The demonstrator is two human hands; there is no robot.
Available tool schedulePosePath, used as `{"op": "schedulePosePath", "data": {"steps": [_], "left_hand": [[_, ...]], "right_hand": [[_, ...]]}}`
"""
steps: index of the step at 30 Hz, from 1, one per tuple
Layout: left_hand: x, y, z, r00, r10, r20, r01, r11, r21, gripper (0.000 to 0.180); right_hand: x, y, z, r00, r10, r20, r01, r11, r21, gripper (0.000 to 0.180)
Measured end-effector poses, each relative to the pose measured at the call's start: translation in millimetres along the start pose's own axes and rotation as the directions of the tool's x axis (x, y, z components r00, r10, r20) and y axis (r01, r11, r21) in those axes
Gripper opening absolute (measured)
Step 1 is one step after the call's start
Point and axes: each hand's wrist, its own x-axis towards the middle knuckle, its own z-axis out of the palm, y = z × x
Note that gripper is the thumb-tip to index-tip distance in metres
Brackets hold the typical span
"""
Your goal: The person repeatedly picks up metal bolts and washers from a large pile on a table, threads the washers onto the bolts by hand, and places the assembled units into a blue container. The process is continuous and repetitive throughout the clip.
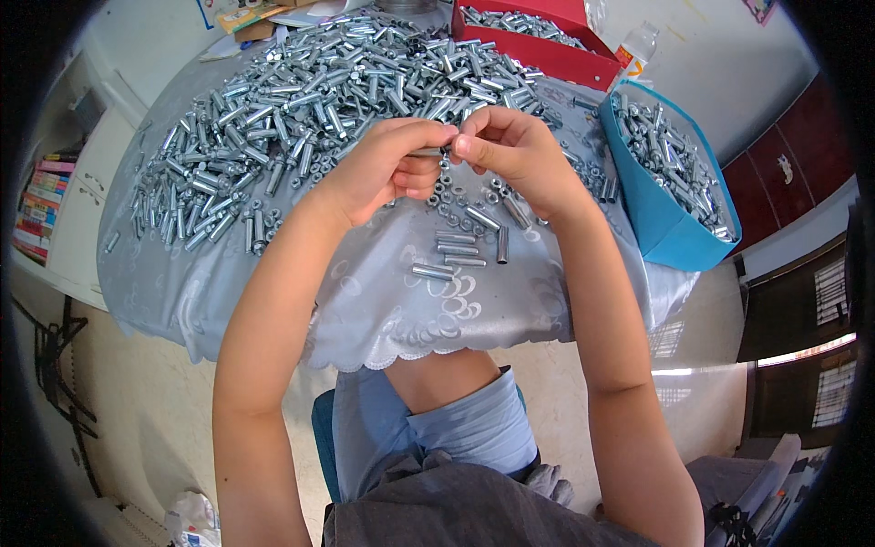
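Note:
My left hand (390,166) and my right hand (518,157) meet over the table, thumbs and fingertips pinched together. A small shiny metal part (444,154) shows at the left fingertips; most of it is hidden, so its exact kind is unclear. The right fingertips close right beside it, and whatever they grip is covered by the fingers. Below the hands lie loose nuts (445,196) and several short metal sleeves (458,249). Behind them spreads a large heap of silvery bolts with sleeves (301,109).
A blue fabric bin (670,219) of metal pieces stands at the table's right edge. At the back are a red box (547,56) with more pieces and a clear plastic bottle (638,47). A shiny grey cloth (365,314) with a scalloped edge covers the table.

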Motion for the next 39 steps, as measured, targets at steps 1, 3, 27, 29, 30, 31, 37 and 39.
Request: {"op": "schedulePosePath", "data": {"steps": [1,3,27,29,30,31,37,39], "left_hand": [[-0.1,-0.3,-0.1,1.000,0.004,0.015,-0.004,0.999,0.035,0.026],[-0.8,0.9,0.2,0.999,0.010,0.045,-0.015,0.994,0.104,0.029],[-1.0,2.5,-1.3,0.992,-0.128,0.005,0.126,0.985,0.114,0.030],[-1.0,3.0,-1.0,0.994,-0.105,-0.017,0.106,0.985,0.135,0.029],[-1.3,3.1,-0.6,0.995,-0.091,-0.028,0.094,0.985,0.145,0.028],[-1.0,2.4,-0.3,0.995,-0.086,-0.042,0.091,0.986,0.140,0.027],[0.6,2.9,4.3,0.986,-0.111,-0.125,0.112,0.994,0.000,0.023],[0.0,3.4,5.1,0.980,-0.119,-0.157,0.115,0.993,-0.037,0.022]], "right_hand": [[-0.5,-0.7,0.1,1.000,-0.006,0.010,0.005,1.000,0.004,0.022],[-1.4,0.1,-1.4,0.999,0.006,0.036,-0.007,1.000,0.004,0.024],[-0.8,-3.3,-0.8,1.000,0.010,0.006,-0.010,1.000,-0.006,0.024],[0.1,-0.1,-1.1,1.000,-0.005,-0.029,0.005,1.000,-0.023,0.023],[1.1,1.9,-1.8,0.999,-0.022,-0.042,0.020,0.999,-0.045,0.023],[1.5,3.0,-2.3,0.998,-0.040,-0.055,0.036,0.997,-0.068,0.022],[1.0,0.8,-2.4,0.998,-0.050,-0.037,0.049,0.998,-0.041,0.018],[-1.3,-5.5,-0.8,0.996,-0.066,-0.066,0.066,0.998,-0.001,0.017]]}}
